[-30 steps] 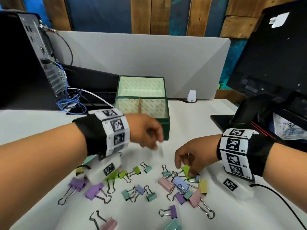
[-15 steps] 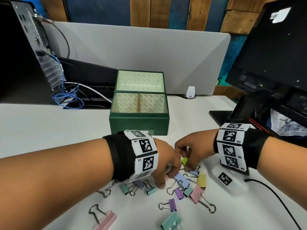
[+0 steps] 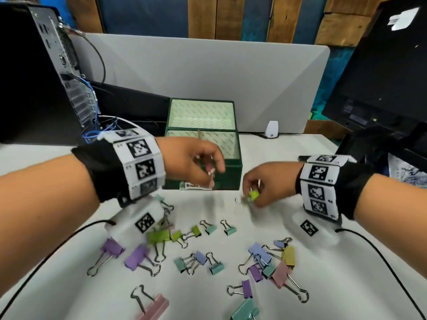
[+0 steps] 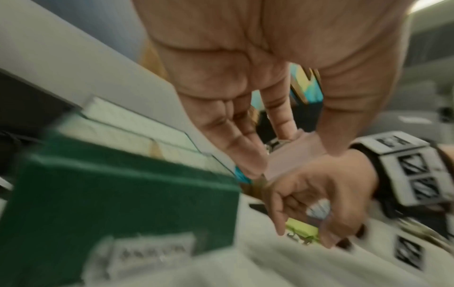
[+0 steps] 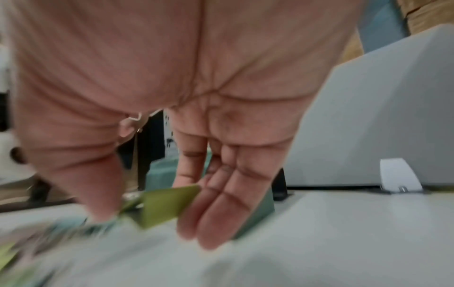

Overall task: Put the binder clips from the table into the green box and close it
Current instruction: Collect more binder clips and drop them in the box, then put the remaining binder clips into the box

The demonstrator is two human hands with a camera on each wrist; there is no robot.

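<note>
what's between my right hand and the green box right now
Only bare table. In the head view, the right hand, pinching a lime clip, sits just right of the green box, nothing between.

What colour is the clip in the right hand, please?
Lime green: the clip pinched by the right hand shows best in the head view.

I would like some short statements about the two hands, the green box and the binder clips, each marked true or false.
1. The green box stands open. True.
2. The right hand holds a purple clip. False: it pinches a lime green clip.
3. The left hand pinches a pink clip. True.
4. All binder clips are already in the box. False: many binder clips lie on the table.
5. The box has no divider inside. False: a divider splits it into compartments.
</note>
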